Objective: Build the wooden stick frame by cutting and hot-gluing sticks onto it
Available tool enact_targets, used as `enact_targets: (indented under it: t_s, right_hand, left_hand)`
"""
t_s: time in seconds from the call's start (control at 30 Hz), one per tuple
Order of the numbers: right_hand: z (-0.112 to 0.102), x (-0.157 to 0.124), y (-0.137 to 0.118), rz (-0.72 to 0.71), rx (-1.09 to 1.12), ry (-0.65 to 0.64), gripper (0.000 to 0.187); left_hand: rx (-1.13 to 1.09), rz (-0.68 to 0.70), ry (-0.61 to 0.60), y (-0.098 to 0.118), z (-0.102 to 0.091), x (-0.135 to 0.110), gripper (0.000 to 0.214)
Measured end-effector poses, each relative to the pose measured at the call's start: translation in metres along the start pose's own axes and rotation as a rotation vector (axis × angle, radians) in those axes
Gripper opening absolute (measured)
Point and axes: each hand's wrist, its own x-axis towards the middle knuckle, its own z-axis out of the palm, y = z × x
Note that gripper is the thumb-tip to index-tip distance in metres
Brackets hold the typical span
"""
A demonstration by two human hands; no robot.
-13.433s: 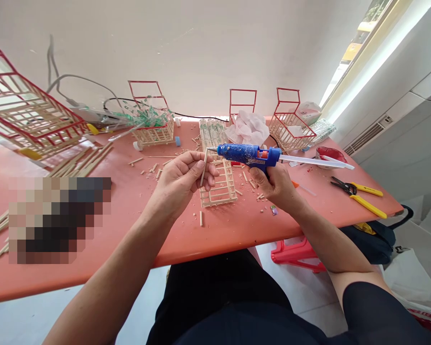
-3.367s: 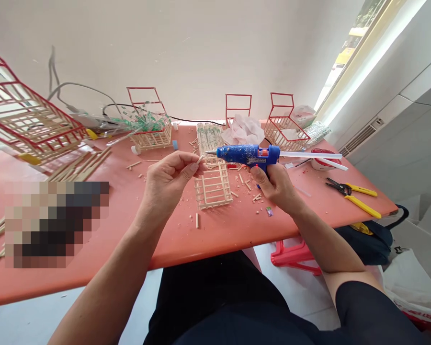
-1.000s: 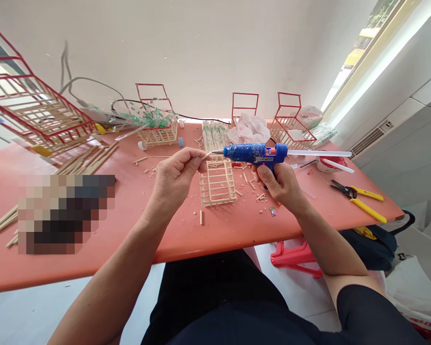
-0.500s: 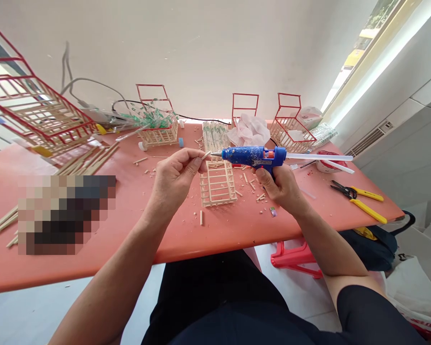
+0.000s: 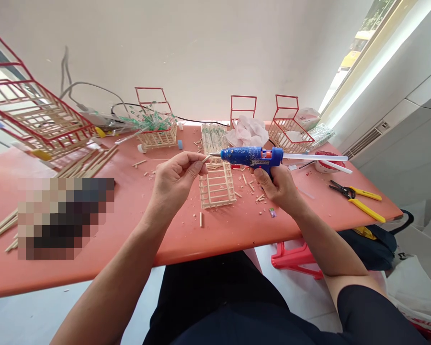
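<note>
Blue glue gun (image 5: 242,155) in the right hand (image 5: 278,184), its nozzle at a short wooden stick (image 5: 207,158) in the left hand (image 5: 175,178).
The small label (image 5: 261,162) on the gun cannot be read. Left thumb and index finger are pinched closed on the stick, over the far end of the wooden frame (image 5: 217,184); right fingers are wrapped around the handle, so the gun lies level and points left. Whether nozzle and stick touch, I cannot tell. Between the frame and the near edge of the table (image 5: 187,244) lies one loose piece (image 5: 200,220).
</note>
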Motion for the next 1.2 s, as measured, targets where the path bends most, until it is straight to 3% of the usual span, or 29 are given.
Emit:
enact_targets:
  t_s: [0.3,1.2]
  right_hand:
    - [-0.0019,-0.0026,-0.0001,0.076,0.074,-0.019,0.07]
    - [-0.0032,-0.0023,0.0008,-0.017,0.015,-0.016,0.063]
  left_hand:
    - [-0.007,-0.024,-0.023,-0.003,-0.0011,-0.0006,0.013]
    - [0.028,-0.008,-0.041,0.0004,-0.0013,-0.0006,0.016]
